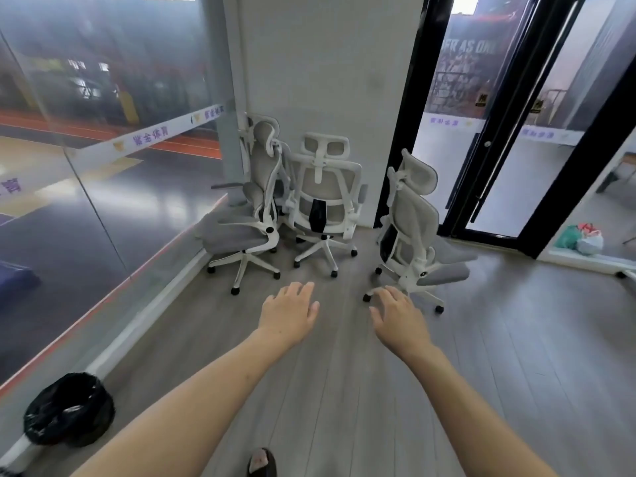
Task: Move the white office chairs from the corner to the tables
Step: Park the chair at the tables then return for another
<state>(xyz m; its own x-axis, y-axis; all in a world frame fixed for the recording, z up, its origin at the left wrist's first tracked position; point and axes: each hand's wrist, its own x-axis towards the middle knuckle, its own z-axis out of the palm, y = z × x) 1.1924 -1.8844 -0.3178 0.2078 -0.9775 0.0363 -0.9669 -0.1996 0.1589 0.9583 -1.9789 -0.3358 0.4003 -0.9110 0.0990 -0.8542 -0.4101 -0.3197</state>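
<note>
White office chairs: left chair [253, 201], middle chair [325, 197] and right chair [414, 228], clustered in a corner on grey plank flooring [344, 390], backed by a pale wall [327, 63], flanked by glass panelling [103, 132] over a sports court and a black-framed glass door [499, 132]. Left hand [289, 315] and right hand [395, 315] outstretched, fingers spread, holding nothing, short of the chairs. Black-lined bin [69, 409] near the glass; bags [581, 237] beyond the door.
</note>
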